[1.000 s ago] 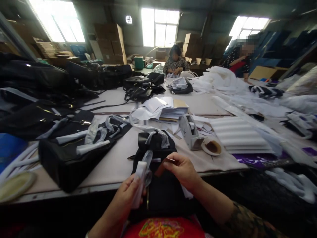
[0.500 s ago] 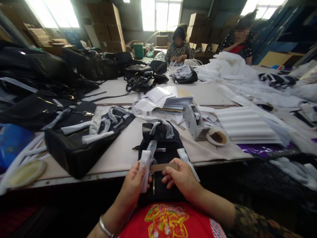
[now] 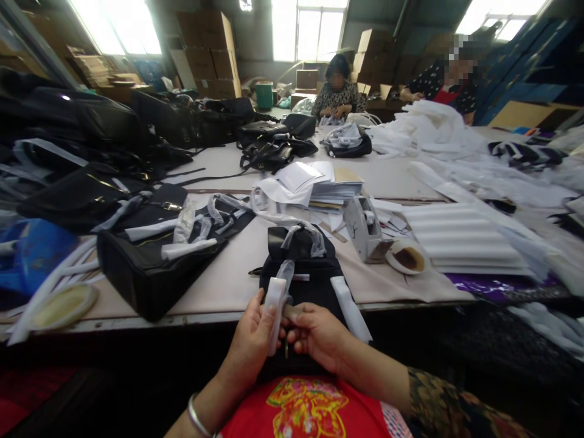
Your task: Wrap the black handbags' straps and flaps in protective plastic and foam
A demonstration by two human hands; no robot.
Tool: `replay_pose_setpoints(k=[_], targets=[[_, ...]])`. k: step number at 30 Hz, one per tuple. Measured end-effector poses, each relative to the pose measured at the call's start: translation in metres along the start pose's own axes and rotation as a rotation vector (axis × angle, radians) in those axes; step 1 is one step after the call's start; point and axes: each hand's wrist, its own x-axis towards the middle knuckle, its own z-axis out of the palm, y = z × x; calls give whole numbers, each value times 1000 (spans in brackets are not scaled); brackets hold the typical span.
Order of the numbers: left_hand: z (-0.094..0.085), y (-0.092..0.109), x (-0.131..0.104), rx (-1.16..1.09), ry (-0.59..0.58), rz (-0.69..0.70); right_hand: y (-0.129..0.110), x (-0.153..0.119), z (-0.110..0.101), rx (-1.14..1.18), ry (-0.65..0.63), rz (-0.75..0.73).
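Note:
A black backpack (image 3: 314,267) lies at the table edge in front of me, its lower end against my red apron (image 3: 292,420). My left hand (image 3: 253,334) is closed around a strap wrapped in white foam (image 3: 276,295). My right hand (image 3: 322,334) pinches a short brown strip of tape (image 3: 292,311) against the side of that strap; its fingertips meet those of my left hand. A second foam-wrapped strap (image 3: 349,307) rests on the bag's right side. Clear plastic film (image 3: 317,242) covers the bag's top handle.
A tape dispenser (image 3: 362,231) and a tape roll (image 3: 407,257) stand right of the bag. White foam sheets (image 3: 465,240) are stacked beyond them. Another black bag (image 3: 141,274) lies left, near a paper stack (image 3: 328,194). Two people work across the table.
My right hand has moved left, bringing the brown tape from stretched out to close against the foam-wrapped strap. My left hand keeps its hold. The view has shifted slightly.

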Motion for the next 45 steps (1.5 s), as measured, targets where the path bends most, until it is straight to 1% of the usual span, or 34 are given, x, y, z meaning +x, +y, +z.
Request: replay_pose_setpoints(k=[2,4,5,6,7,9,11,13,17,20,24,27,30,32,34,37,39,43,45], targets=[[-1,-2,0,48,-17,26,-10,1,-2,-267,-23,15],[-1,-3,0,102,-20,71,-20,1,-2,-519,-54,-48],[-2,-4,-1,127,-16,99,-23,0,0,-590,-84,-83],[-2,-3,-1,153,-7,131,-25,0,2,-601,-121,-100],[-2,-3,-2,177,6,163,-26,-1,4,-549,-163,-88],[-3,-1,-4,222,18,216,-24,-2,9,-337,-250,4],[-4,1,-6,268,17,260,-19,-3,13,-149,-303,95],[-5,1,-7,310,32,304,-14,-2,15,-76,-296,122],[-7,-1,-7,340,98,360,-3,3,17,15,-199,108],[-9,-2,-7,345,122,346,4,7,16,116,-236,99],[-12,-1,-7,358,164,267,8,8,12,209,-324,104],[-12,-1,-7,256,162,203,8,9,10,243,-353,125],[-10,0,-7,90,106,164,6,9,8,243,-348,143],[-9,0,-8,-17,28,151,2,7,6,182,-346,146],[-8,1,-8,-97,-45,149,-6,5,3,6,-332,105],[-8,-1,-7,-93,-65,152,-17,-1,-2,-391,-256,-38],[-8,-3,-6,-54,-62,151,-23,-3,-6,-539,-226,-102],[-10,-5,-6,-50,-106,140,-30,-3,-10,-550,-314,-125],[-10,-6,-7,-50,-114,130,-32,-3,-11,-515,-316,-126]])
